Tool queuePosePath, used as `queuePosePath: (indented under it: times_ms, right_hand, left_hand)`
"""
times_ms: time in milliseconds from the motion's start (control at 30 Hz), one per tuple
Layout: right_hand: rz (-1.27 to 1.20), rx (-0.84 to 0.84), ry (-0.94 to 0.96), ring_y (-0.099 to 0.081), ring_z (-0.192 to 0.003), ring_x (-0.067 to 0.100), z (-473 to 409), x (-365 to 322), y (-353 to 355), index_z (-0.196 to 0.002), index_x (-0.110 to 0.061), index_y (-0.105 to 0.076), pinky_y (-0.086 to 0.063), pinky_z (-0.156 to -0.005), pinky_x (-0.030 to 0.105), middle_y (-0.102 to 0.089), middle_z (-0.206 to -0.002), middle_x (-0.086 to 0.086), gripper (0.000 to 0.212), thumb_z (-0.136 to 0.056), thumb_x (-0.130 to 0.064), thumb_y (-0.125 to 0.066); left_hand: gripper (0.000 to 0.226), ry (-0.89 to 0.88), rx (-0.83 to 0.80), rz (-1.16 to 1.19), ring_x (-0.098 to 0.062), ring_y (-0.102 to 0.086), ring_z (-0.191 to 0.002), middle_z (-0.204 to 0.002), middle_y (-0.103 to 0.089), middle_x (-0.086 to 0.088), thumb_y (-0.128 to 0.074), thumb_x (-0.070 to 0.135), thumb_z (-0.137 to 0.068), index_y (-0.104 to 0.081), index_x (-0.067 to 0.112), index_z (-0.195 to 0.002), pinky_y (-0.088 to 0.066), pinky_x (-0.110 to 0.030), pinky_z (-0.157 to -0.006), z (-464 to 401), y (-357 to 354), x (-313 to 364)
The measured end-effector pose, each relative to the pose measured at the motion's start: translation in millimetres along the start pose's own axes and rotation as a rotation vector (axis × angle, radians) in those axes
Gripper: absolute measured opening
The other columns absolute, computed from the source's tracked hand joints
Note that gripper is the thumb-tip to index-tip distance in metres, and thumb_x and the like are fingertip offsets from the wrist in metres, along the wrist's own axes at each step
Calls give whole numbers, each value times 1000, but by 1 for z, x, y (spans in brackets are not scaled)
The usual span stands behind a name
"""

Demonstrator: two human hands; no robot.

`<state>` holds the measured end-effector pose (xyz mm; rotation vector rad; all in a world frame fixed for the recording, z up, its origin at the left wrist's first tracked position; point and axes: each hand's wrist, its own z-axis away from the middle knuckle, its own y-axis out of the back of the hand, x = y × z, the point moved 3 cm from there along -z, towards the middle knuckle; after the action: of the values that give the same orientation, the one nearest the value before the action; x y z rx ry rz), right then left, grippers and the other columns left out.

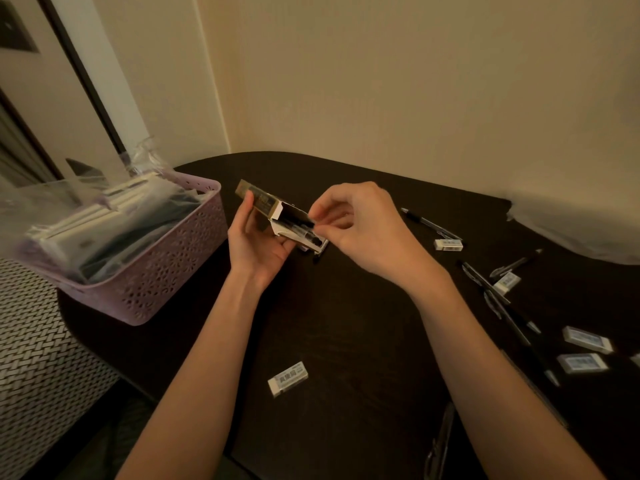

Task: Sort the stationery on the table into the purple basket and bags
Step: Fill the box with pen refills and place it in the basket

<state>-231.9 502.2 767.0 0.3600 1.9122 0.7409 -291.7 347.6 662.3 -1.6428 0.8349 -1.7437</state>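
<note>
Left hand (258, 242) grips open pen box (277, 214) above dark surface (346, 306), right of purple basket (166, 271). Right hand (360, 226) pinches pen end at box mouth. Erasers (288, 378) and pens (431, 224) loose on surface, mostly right side

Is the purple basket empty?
No, the purple plastic basket with cut-out sides at the table's left edge holds clear bags stuffed with stationery.
</note>
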Motion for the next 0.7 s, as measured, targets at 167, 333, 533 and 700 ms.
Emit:
queuePosePath:
  times_ms: [167, 333, 533, 700]
  right_hand:
    - [112, -114, 41, -61, -77, -1, 1, -2, 3, -90, -25, -70, -48, -62, 8, -62, -86, -15, 14, -85, -12, -70]
    - [79, -208, 73, -65, -82, 2, 3, -2, -2, -99, -18, -73, -55, -76, 16, -64, -90, -14, 19, -84, -6, -69]
    - [198, -51, 166, -57, -81, 0, -6, 10, -14, -100, -19, -74, -48, -73, 14, -59, -95, -11, 15, -87, -13, -68]
    - [51, 238, 197, -57, -75, 1, -10, 29, -10, -88, -17, -73, -43, -65, 8, -60, -88, -8, 7, -83, -12, -72]
  left_hand:
    - [85, -8, 17, 16, -29, -65, -98, -121, -53, -15, -71, 48, -73, -43, 10, -144, -54, -39, -80, 0, 1, 1]
    - [90, 12, 11, 19, -31, -55, -114, -127, -49, -15, -75, 50, -69, -44, 10, -143, -51, -42, -92, -2, 5, 1]
    - [83, 49, -53, -10, -35, -51, -118, -127, -48, -18, -74, 49, -73, -46, 9, -140, -32, -51, -112, -4, 1, -4]
    - [83, 19, 19, 53, -33, -64, -105, -125, -54, -18, -73, 47, -72, -45, 10, -141, -53, -43, -89, 0, 0, 0]
